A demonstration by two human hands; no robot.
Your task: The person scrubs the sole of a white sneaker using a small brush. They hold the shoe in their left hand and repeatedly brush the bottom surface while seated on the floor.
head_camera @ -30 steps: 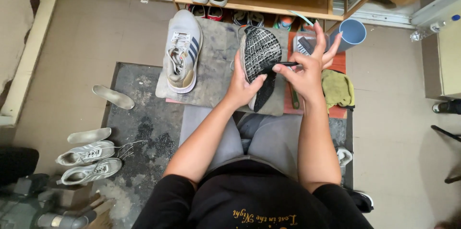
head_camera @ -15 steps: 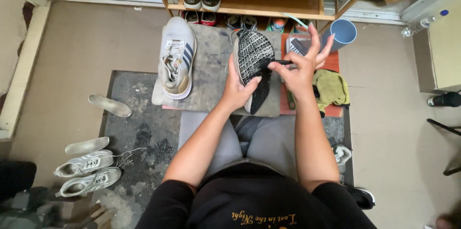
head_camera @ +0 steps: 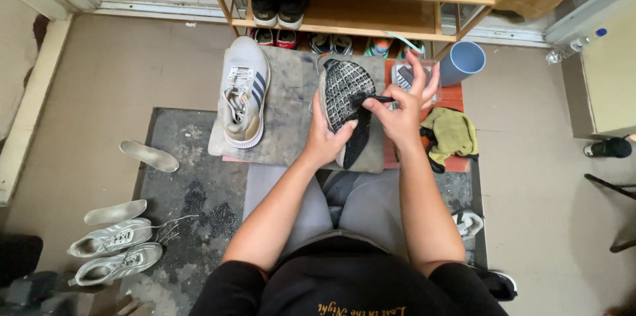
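My left hand (head_camera: 323, 138) grips the side of a black knit sneaker with white flecks (head_camera: 344, 89), holding it sole-down over a worn grey mat (head_camera: 291, 110). My right hand (head_camera: 403, 112) pinches a black lace (head_camera: 375, 99) at the shoe's top, its other fingers spread. A white sneaker with dark stripes (head_camera: 242, 91) lies on the same mat to the left, loosely laced.
A wooden shoe rack (head_camera: 358, 4) with several pairs stands ahead. A blue cup (head_camera: 462, 61), a clear box (head_camera: 405, 75) and a yellow-green cloth (head_camera: 453, 133) lie to the right. Two white insoles (head_camera: 148, 156) and a pair of white sneakers (head_camera: 112, 250) rest at the left.
My right hand has drawn the black lace a little further across the shoe. My view has shifted slightly; the black sneaker stays in my left hand.
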